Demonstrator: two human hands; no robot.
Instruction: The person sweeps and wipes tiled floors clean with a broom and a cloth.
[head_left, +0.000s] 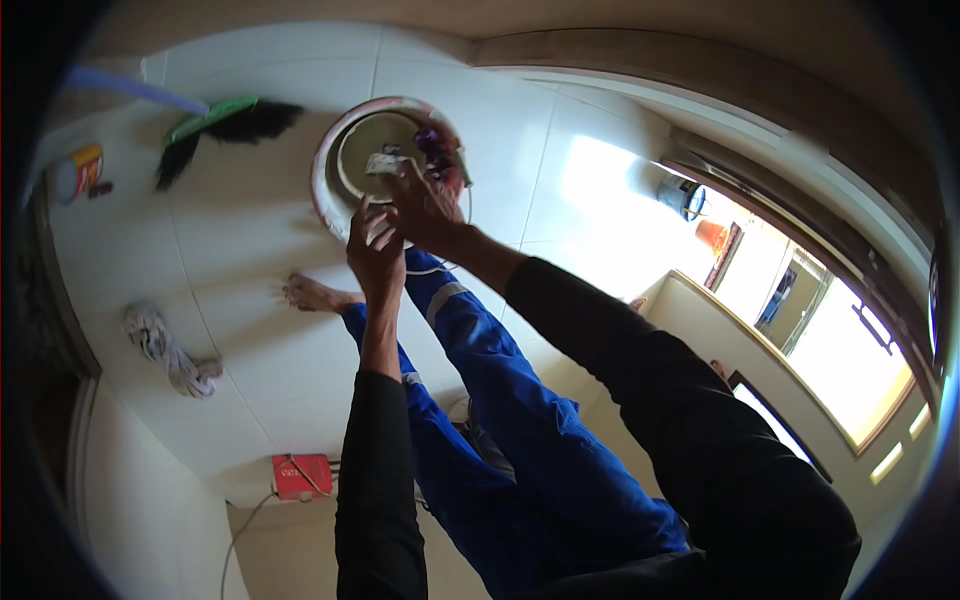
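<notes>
Round lamp pan point(322, 190) lies flat on the tiled floor point(250, 260), top centre of the view, past the person's outstretched legs.

Left to right: a yellow tin point(78, 172) at the far left edge, and a green-backed broom point(225, 122) near the pan but not touching it. Lower down are a twisted rag point(168, 350) and a red box point(301, 475) with a cable, both well apart from the work. A bare foot point(312, 294) rests just below the pan.

The left hand point(375, 248) hangs at the pan's lower rim with its fingers curled close together (can't tell if they pinch anything). The right hand point(428, 205) reaches into the pan, fingers down by a white piece point(383, 163) and a purple-red bundle point(437, 150). Its grip is hidden.

Judgement: the step in hand is fiddling with the parts inside the pan. The next move probably calls for fine fingertip work by the right hand while the left steadies the rim.

The blue trouser legs point(500, 430) run under both arms and crowd the reach. A thin pale wire loops beside the right wrist and could snag. Further right, a small bucket point(682, 196) and an orange pot point(712, 234) stand by the sunlit doorway point(840, 370), out of the way.
</notes>
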